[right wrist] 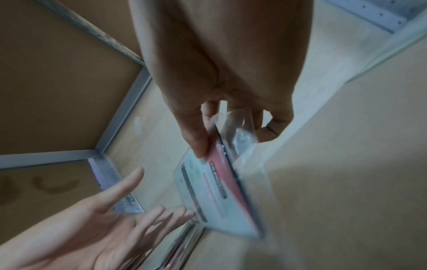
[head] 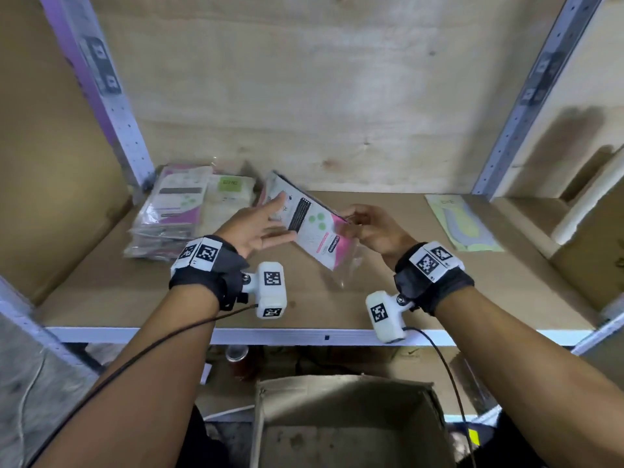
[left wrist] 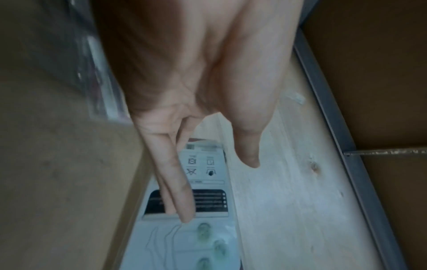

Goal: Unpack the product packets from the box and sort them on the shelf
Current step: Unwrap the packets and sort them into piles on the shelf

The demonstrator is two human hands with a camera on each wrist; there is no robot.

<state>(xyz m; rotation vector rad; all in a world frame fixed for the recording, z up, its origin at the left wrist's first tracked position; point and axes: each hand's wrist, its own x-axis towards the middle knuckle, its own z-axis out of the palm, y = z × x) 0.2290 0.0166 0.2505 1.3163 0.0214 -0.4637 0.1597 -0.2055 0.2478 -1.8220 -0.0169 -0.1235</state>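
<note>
A white-and-pink product packet (head: 314, 231) in a clear sleeve is held tilted above the shelf board (head: 304, 305). My right hand (head: 353, 224) pinches its right end, thumb (right wrist: 198, 142) on the printed face (right wrist: 217, 191). My left hand (head: 273, 221) is open with straight fingers (left wrist: 177, 191) at the packet's left edge (left wrist: 208, 182), seemingly touching it. A stack of similar pink packets (head: 169, 211) lies at the shelf's back left, beside a green-labelled packet (head: 229, 197). The open cardboard box (head: 347, 423) stands below the shelf, in front of me.
One pale green packet (head: 462, 224) lies flat on the right of the shelf. Metal uprights (head: 118, 123) frame the bay, and a plywood panel (head: 320, 96) closes the back. Cardboard (head: 587, 231) stands at the far right.
</note>
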